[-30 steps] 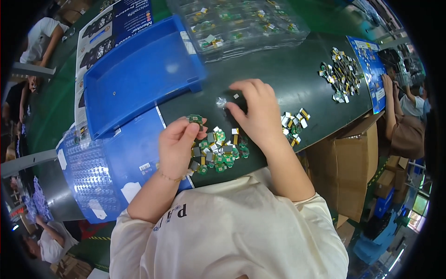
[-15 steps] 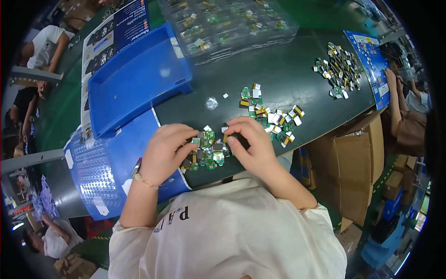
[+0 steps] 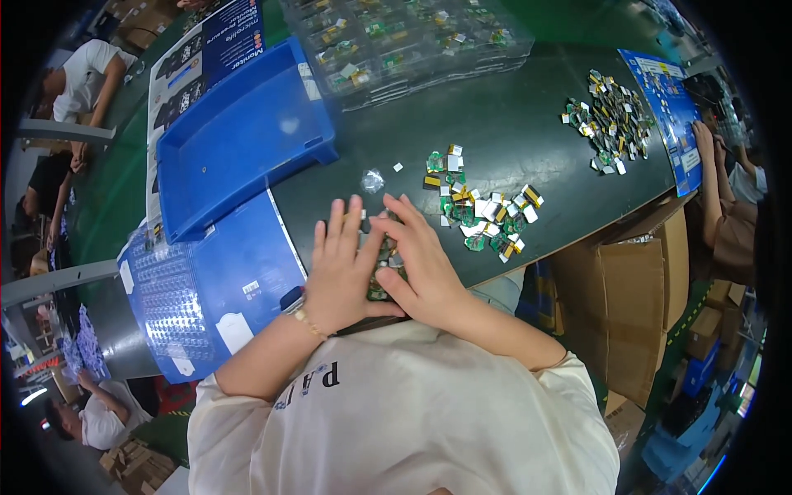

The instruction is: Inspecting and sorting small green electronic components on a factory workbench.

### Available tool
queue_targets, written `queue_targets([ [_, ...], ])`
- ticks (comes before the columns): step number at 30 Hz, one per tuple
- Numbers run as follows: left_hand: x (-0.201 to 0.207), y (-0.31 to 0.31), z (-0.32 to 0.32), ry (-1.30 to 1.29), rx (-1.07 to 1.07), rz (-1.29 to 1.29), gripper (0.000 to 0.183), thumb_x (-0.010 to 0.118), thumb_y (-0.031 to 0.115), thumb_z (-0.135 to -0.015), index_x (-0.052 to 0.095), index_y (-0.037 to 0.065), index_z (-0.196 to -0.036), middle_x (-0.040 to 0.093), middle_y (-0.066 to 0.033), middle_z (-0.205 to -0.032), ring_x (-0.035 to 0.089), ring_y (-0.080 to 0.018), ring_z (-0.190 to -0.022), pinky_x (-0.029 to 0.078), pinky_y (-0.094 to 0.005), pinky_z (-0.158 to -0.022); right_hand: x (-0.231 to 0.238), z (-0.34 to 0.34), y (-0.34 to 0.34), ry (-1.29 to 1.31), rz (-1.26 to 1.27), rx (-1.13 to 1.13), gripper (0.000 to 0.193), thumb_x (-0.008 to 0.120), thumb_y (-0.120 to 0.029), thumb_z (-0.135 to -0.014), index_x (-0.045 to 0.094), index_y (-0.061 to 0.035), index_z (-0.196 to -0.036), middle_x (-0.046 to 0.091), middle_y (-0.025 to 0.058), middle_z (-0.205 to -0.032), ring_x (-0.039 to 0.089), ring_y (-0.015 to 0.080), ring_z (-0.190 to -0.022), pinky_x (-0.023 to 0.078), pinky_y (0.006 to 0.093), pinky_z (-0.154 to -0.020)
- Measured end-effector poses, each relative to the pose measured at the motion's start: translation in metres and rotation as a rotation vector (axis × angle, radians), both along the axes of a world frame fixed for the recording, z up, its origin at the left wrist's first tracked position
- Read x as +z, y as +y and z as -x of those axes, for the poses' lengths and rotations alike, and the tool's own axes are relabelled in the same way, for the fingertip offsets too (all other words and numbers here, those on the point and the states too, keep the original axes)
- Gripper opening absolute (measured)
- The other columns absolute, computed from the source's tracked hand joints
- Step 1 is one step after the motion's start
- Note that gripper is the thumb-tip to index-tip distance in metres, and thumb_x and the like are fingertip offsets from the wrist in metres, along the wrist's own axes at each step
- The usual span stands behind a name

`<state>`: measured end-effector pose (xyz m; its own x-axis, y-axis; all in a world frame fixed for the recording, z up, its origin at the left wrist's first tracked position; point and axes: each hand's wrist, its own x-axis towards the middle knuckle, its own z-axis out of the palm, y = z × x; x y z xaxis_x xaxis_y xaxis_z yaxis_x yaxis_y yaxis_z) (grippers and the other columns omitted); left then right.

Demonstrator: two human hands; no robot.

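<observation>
Both hands lie side by side at the near edge of the dark bench (image 3: pixel 528 140), palms down over a small heap of chips (image 3: pixel 381 262); the left hand (image 3: pixel 342 268) has its fingers (image 3: pixel 337 227) straight and slightly spread, flat on the heap; the right hand (image 3: pixel 421 264) has its fingers curved inward, tips meeting the left hand's over the chips; whether either hand pinches a piece cannot be told, since the hands hide most of the heap; what shows between them is small, flat, green and grey. Just right of the hands lies a loose scatter (image 3: pixel 483 210) of the same pieces: little green boards, some with white squares, some with yellow-and-black ends, lying at all angles. A second pile (image 3: pixel 606 124) sits well apart toward the far right of the bench. A blue tray (image 3: pixel 239 148) stands left of the hands, tilted; blue sheets (image 3: pixel 206 289) lie under and below it; clear trays (image 3: pixel 412 33) of parts are stacked at the far edge; a cardboard box (image 3: pixel 635 289) stands below the bench on the right.
</observation>
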<state>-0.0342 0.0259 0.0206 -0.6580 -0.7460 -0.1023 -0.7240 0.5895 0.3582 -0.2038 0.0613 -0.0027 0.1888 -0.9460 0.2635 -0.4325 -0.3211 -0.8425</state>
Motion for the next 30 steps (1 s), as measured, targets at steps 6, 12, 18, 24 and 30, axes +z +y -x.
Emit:
queue_targets([
  [6,-0.014,-0.002,0.018,0.095,-0.017,0.059,0.105,0.083,0.045,-0.052,0.037,0.010,-0.140,0.018,-0.0244,-0.149,0.018,-0.0449,-0.138,0.023,-0.0590,-0.106,-0.008,-0.007,-0.004,-0.341,-0.013,-0.017,0.063,0.052,-0.029,-0.091,0.027,0.0009,-0.140,0.026,0.0265,-0.145,0.023,0.0437,-0.136,0.020,0.0484,-0.110],
  [12,-0.020,-0.015,0.008,0.251,-0.048,0.178,0.075,0.081,0.026,-0.057,0.053,0.018,-0.127,0.042,-0.0130,-0.134,0.038,-0.0364,-0.124,0.036,-0.0508,-0.098,-0.014,-0.016,0.002,-0.735,-0.156,0.000,0.070,0.050,-0.019,-0.092,0.007,-0.0004,-0.145,0.018,0.0214,-0.148,0.024,0.0358,-0.137,0.023,0.0458,-0.111],
  [18,-0.011,-0.019,0.006,0.407,-0.077,0.228,0.035,0.073,0.010,-0.066,0.065,0.015,-0.099,0.058,-0.0048,-0.102,0.058,-0.0246,-0.083,0.049,-0.0349,-0.071,-0.005,0.002,0.006,-0.688,-0.217,-0.193,0.066,0.051,-0.018,-0.092,0.014,-0.0046,-0.144,0.021,0.0175,-0.145,0.035,0.0307,-0.128,0.034,0.0412,-0.103],
  [24,-0.008,-0.033,-0.008,0.677,0.225,-0.068,0.022,0.067,0.003,-0.073,0.064,0.008,-0.094,0.062,-0.0072,-0.094,0.060,-0.0217,-0.084,0.049,-0.0311,-0.076,-0.001,0.011,-0.007,-0.111,0.041,-0.181,0.046,0.060,-0.015,-0.084,0.047,-0.0016,-0.126,0.038,0.0192,-0.136,0.041,0.0356,-0.123,0.036,0.0424,-0.100],
  [30,0.025,-0.032,-0.059,1.422,0.627,-0.455,0.019,0.061,0.002,-0.083,0.057,0.004,-0.101,0.060,-0.0091,-0.100,0.059,-0.0153,-0.083,0.050,-0.0270,-0.071,0.019,0.011,-0.002,0.284,0.064,-0.036,0.065,0.082,-0.021,-0.059,0.057,-0.0094,-0.118,0.052,0.0114,-0.118,0.051,0.0329,-0.103,0.042,0.0413,-0.087],
])
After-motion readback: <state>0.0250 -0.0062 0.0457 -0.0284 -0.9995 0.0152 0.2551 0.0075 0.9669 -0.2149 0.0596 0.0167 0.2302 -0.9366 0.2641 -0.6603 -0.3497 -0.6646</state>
